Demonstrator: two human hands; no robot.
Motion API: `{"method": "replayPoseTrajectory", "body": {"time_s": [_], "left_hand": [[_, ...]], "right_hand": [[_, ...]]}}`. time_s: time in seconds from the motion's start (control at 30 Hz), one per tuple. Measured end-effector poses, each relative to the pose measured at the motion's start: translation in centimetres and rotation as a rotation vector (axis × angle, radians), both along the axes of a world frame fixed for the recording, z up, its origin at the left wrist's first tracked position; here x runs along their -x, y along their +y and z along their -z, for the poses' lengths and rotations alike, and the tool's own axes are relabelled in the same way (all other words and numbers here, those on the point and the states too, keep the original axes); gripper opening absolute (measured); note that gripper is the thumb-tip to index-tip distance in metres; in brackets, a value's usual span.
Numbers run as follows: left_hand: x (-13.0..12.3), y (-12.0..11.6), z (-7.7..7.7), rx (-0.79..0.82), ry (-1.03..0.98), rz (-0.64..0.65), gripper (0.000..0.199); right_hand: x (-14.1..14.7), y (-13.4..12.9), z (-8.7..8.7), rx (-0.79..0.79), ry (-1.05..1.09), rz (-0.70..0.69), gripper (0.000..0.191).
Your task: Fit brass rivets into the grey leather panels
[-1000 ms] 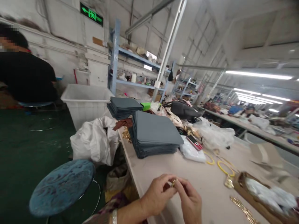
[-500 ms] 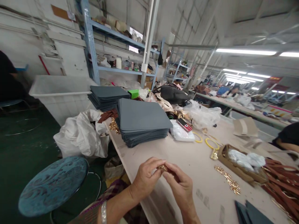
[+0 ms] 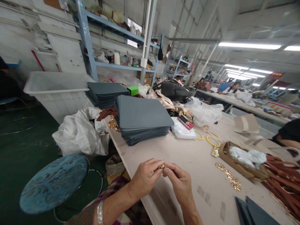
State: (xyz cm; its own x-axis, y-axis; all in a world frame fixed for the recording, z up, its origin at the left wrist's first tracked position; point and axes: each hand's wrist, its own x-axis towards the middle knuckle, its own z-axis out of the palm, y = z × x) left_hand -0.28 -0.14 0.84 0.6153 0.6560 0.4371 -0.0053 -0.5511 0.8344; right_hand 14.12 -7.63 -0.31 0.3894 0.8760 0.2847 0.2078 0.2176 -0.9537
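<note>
Above the near edge of the table [image 3: 187,162], my left hand [image 3: 145,176] and my right hand [image 3: 179,181] meet at the fingertips. Pinched between them is a small gold metal fitting [image 3: 162,167]; its exact kind is too small to make out, and fingers cover part of it. Both hands are closed on it. To the right of my hands lies a strip of gold metal fittings [image 3: 228,176]. A tall stack of dark grey-blue sheets [image 3: 144,114] stands just beyond my hands.
A cardboard box [image 3: 243,165] with plastic-wrapped items stands at right, beside brown straps [image 3: 281,184]. Yellow rings [image 3: 212,141] and a red phone [image 3: 185,122] lie farther back. A blue stool [image 3: 55,182] and a white sack [image 3: 81,132] are at left. Another person's arm [image 3: 287,137] shows at right.
My right fingers have drawn in closer to the left fingertips around the gold fitting. The view has shifted slightly; things on the table lie as before.
</note>
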Motion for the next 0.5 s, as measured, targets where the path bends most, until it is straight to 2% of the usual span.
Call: {"method": "replayPoseTrajectory", "body": {"time_s": [0.1,0.2,0.33,0.5], "left_hand": [[0.4,-0.3,-1.0,0.115,0.042,0.06,0.021],[0.6,-0.5,-1.4,0.241,0.041,0.121,0.022],[0.8,-0.4,-0.7,0.489,0.011,0.139,0.031],[1.3,0.0,0.5,0.793,-0.073,0.13,0.055]], "right_hand": [[0.2,0.2,0.0,0.082,0.082,-0.026,0.023],[0.8,0.5,0.1,0.121,0.316,-0.09,0.027],[1.2,0.9,0.2,0.15,0.673,-0.148,0.028],[0.1,0.9,1.3,0.219,0.828,-0.016,0.032]]}}
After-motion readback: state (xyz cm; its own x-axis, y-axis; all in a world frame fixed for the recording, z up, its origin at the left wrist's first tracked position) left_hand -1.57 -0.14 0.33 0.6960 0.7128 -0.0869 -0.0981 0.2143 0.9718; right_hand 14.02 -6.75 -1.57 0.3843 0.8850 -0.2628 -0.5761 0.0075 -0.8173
